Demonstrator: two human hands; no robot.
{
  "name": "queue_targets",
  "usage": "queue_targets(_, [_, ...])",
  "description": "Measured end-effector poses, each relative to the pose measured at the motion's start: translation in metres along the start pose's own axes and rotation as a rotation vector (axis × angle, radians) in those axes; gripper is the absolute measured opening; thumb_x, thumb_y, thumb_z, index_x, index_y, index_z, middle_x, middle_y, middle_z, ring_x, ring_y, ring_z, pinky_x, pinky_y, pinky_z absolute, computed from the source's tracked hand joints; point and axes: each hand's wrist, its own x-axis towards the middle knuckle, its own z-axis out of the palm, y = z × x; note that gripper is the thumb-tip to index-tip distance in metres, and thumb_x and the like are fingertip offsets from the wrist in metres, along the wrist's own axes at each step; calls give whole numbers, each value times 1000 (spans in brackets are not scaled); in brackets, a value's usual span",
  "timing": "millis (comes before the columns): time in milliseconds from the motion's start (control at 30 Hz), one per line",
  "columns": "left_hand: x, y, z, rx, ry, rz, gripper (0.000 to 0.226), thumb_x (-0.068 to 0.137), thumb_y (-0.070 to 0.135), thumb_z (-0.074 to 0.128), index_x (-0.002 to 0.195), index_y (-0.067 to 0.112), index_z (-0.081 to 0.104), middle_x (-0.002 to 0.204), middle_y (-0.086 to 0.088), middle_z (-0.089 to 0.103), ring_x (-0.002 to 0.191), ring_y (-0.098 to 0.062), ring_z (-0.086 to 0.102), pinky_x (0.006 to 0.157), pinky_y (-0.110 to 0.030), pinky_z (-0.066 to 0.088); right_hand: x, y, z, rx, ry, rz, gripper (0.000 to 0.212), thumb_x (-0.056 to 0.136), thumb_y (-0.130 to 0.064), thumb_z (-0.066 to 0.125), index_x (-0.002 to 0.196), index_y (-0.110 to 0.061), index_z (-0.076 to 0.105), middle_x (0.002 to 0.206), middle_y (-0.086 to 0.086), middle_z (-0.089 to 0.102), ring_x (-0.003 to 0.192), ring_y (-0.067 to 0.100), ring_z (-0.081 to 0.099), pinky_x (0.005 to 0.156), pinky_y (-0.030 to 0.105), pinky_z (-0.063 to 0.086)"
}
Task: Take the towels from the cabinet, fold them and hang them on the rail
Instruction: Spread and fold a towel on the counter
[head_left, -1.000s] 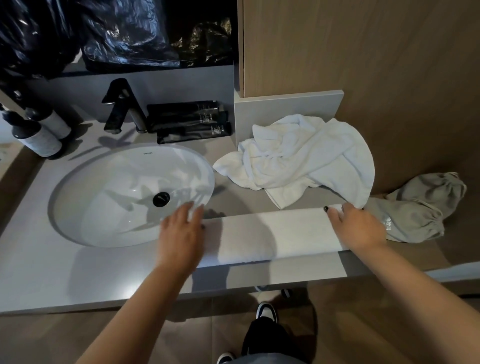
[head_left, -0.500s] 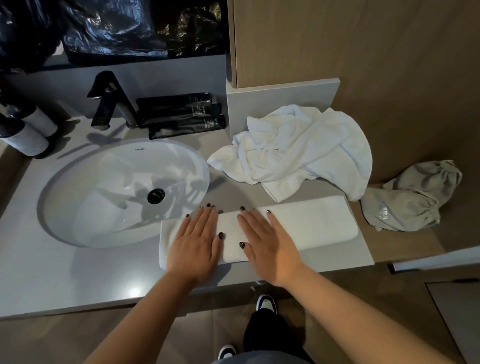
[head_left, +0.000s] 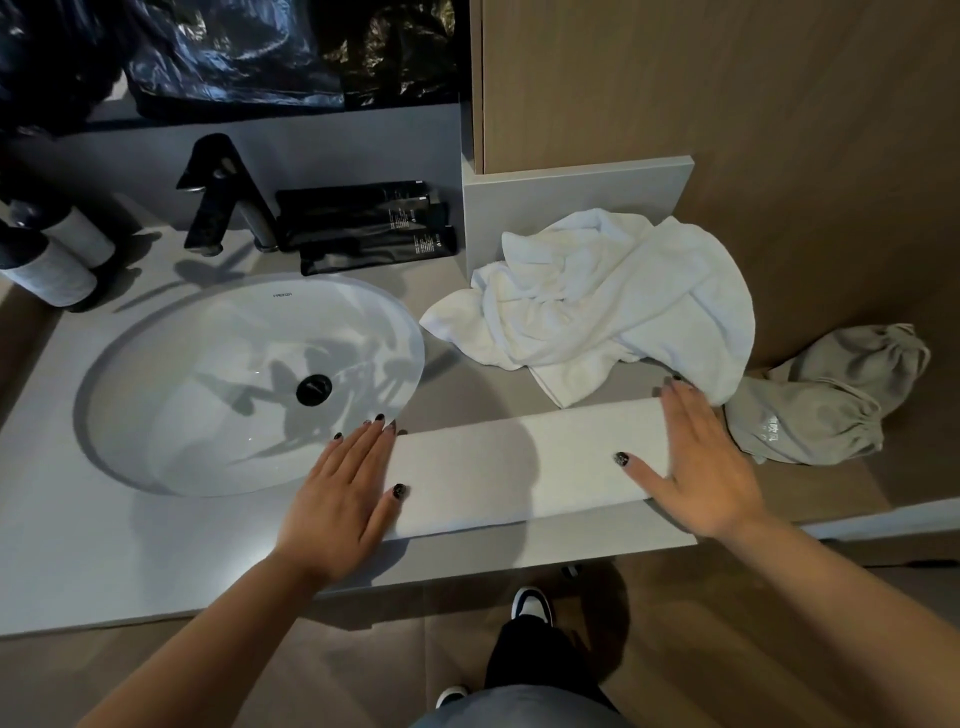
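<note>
Folded towel (head_left: 524, 465) flat on bench (head_left: 104, 561), along front edge, just right of sink (head_left: 249, 384). Left hand (head_left: 343, 499) flat on towel's sink-side end, grip spread. Right hand (head_left: 701, 467) flat on far end, grip spread. Crumpled towel (head_left: 613, 306) behind folded towel. Grey bag (head_left: 821, 410) farther right of sink.

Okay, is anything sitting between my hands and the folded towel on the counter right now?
No. The left hand and right hand both lie flat on the ends of the folded towel, nothing between them.
</note>
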Motion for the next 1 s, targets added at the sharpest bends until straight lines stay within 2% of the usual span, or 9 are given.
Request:
queue_targets(167, [4,-4,1,-150,48,19,66,100,49,27,155,12,27,161,-3,28,150,-17,22,123,-35,10,3,8,4,41,-3,-23,112,76,-89,10,157,-12,-2,165,2,-4,151,16,-8,123,39,6])
queue_targets(400, [8,-6,-1,-203,17,32,67,100,51,28,155,13,26,161,-2,26,148,-16,23,122,-27,6,3,11,0,77,-24,-35,108,77,-85,17,157,-16,-5,165,-2,-8,151,12,-6,121,33,4])
queue_targets(500, [13,-6,-7,-85,-60,57,76,99,59,9,156,10,19,162,-6,18,150,-23,20,122,-28,0,2,11,-1,79,-52,-26,109,77,-87,12,157,-16,-7,165,-1,-10,151,14,-9,123,36,3])
queue_targets(600, [38,11,-18,-5,-180,-9,98,79,65,-18,157,12,6,165,-6,2,153,-23,-1,121,-34,-10,2,6,-6,62,-44,9,103,81,-83,8,157,-16,-7,164,-2,-11,149,14,-18,123,41,-3])
queue_targets(700, [71,48,-33,-94,-154,-32,98,77,61,-11,156,14,21,165,-7,13,152,-25,6,123,-41,1,-9,-10,-11,105,75,80,85,96,-62,31,157,-10,3,165,5,-5,150,21,-17,122,42,-2])
queue_targets(767, [84,74,-33,-148,-64,40,85,87,62,10,150,12,36,158,-9,31,147,-27,25,121,-39,17,-26,-29,-11,265,245,114,72,97,-35,54,154,-5,20,164,11,9,151,24,-5,121,40,4])
queue_targets(833, [90,91,-23,-216,-79,91,73,92,60,29,144,13,46,148,-7,47,136,-25,42,114,-36,32,-45,-55,-10,494,373,192,65,91,-15,66,147,-7,34,157,10,23,147,21,10,118,37,14])
queue_targets(900, [95,95,-17,-267,-128,84,74,88,65,37,141,16,50,138,-4,54,125,-24,49,107,-37,40,-60,-80,-13,785,389,341,61,88,-7,69,140,-13,40,144,3,33,137,19,26,114,34,27])
queue_targets(1000, [104,83,-15,-361,-145,44,71,77,71,44,122,19,63,114,-4,60,103,-23,54,93,-37,47,-66,-105,-12,1179,333,651,57,87,-2,70,135,-12,42,131,1,39,122,19,44,98,27,38])
